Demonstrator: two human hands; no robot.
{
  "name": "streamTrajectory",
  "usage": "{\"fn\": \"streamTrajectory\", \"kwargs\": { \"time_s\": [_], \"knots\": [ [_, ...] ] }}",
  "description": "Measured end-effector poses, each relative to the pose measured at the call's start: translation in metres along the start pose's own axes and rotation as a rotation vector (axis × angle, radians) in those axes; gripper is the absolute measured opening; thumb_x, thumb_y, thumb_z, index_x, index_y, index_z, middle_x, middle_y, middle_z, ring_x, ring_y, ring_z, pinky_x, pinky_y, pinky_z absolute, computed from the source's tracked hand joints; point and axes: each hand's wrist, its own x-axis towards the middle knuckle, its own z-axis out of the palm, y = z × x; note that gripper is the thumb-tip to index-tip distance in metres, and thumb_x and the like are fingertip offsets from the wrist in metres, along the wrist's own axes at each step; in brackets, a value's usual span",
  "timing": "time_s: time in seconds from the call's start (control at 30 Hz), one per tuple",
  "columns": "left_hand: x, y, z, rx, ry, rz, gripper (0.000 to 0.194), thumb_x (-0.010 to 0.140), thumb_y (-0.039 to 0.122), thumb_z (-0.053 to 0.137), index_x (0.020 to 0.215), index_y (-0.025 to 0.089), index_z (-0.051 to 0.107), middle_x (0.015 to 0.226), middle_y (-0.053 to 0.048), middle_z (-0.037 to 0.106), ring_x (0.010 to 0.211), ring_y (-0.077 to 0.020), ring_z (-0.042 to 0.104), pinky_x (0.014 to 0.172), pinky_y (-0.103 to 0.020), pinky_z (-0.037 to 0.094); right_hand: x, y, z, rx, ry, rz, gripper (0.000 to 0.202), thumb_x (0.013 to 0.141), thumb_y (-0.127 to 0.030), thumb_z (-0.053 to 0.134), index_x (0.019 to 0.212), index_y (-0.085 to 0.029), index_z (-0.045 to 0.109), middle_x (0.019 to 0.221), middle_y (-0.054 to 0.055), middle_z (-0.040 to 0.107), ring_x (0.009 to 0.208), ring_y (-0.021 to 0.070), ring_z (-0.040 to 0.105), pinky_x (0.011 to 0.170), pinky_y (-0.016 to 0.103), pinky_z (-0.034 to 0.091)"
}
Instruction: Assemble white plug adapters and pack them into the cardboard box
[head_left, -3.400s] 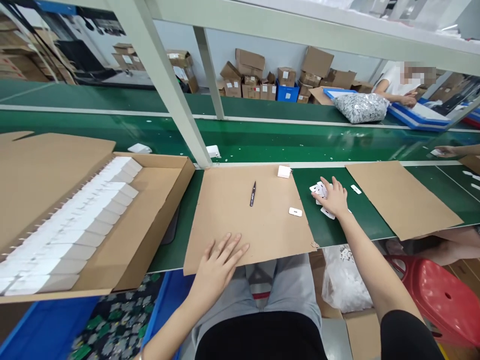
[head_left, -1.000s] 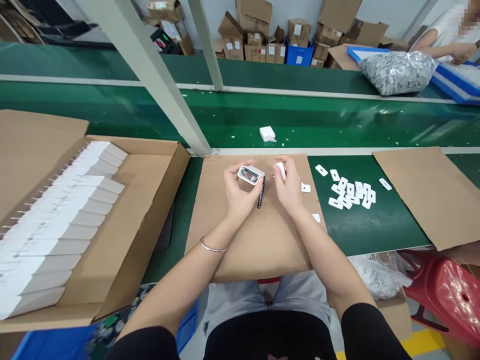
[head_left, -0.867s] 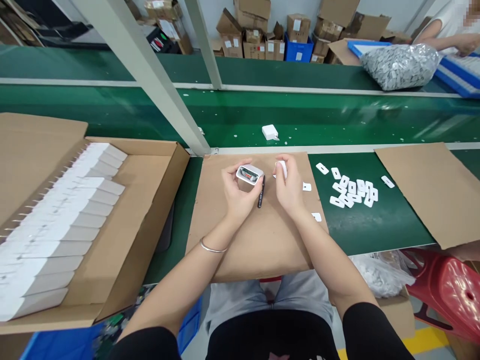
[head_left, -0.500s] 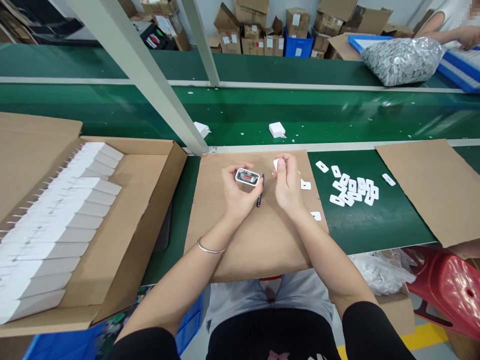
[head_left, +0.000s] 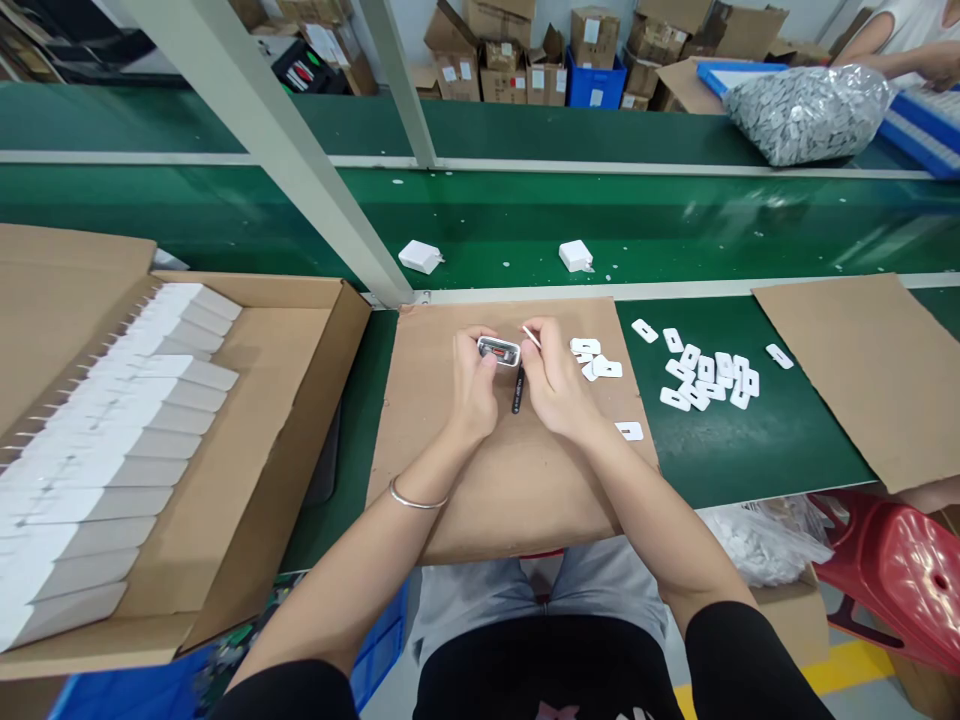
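Observation:
My left hand (head_left: 474,392) is closed around a white charger housing (head_left: 499,350) whose open end faces up and shows parts inside. Pinched in the fingers of my right hand (head_left: 556,385) is a thin white cover plate (head_left: 531,337), seen nearly edge-on just right of the housing and apart from it. Between the hands a black pen-like tool (head_left: 518,390) lies on the cardboard sheet (head_left: 495,500). Several loose white cover plates (head_left: 609,369) rest on the sheet beside my right hand, and one more plate (head_left: 629,431) lies nearer its right edge.
A carton (head_left: 300,400) at left holds rows of white pieces. Several cover plates (head_left: 705,370) lie on the green table at right, beside a cardboard flap (head_left: 862,370). Two white chargers (head_left: 576,256) sit on the green belt (head_left: 480,215), behind a slanted metal post (head_left: 300,150).
My right hand has moved left with the cover plate, closer to the housing. My left thumb now rests at the housing's near side. The chargers on the belt have shifted right.

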Motion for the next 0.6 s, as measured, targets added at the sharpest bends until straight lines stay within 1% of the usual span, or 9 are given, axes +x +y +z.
{"fn": "streamTrajectory", "kwargs": {
  "time_s": [0.1,0.23,0.43,0.6],
  "knots": [
    [0.001,-0.002,0.002,-0.059,0.024,-0.019,0.045,0.098,0.066,0.039,0.111,0.025,0.050,0.105,-0.005,0.055,0.092,-0.0205,0.057,0.086,-0.037,0.048,-0.001,0.001,0.002,-0.026,-0.042,-0.032,0.017,0.107,-0.037,0.033,0.112,-0.024,0.044,0.105,0.007,0.063,0.094,0.0221,0.062,0.084,0.037,0.047],
    [0.003,-0.001,0.004,-0.163,0.032,-0.028,0.046,0.096,0.069,0.040,0.111,0.027,0.046,0.098,-0.003,0.055,0.085,-0.0190,0.059,0.080,-0.035,0.049,-0.002,0.001,0.005,-0.037,-0.054,-0.017,0.018,0.107,-0.039,0.031,0.107,-0.025,0.043,0.101,0.006,0.062,0.091,0.0218,0.062,0.081,0.036,0.046],
    [0.002,0.011,0.003,-0.159,0.072,0.027,0.046,0.095,0.071,0.041,0.107,0.027,0.045,0.092,-0.002,0.055,0.081,-0.0193,0.058,0.077,-0.036,0.049,-0.002,-0.001,0.001,0.001,-0.051,0.020,0.015,0.107,-0.035,0.031,0.105,-0.026,0.043,0.101,0.004,0.062,0.094,0.0208,0.062,0.083,0.036,0.046],
    [0.003,0.016,0.003,-0.188,0.078,0.040,0.046,0.095,0.070,0.042,0.104,0.025,0.048,0.092,-0.002,0.056,0.080,-0.0190,0.058,0.077,-0.036,0.050,-0.001,-0.002,0.002,0.021,-0.063,0.003,0.016,0.107,-0.038,0.035,0.108,-0.025,0.043,0.105,0.005,0.061,0.098,0.0210,0.062,0.086,0.036,0.047]
  ]
}}
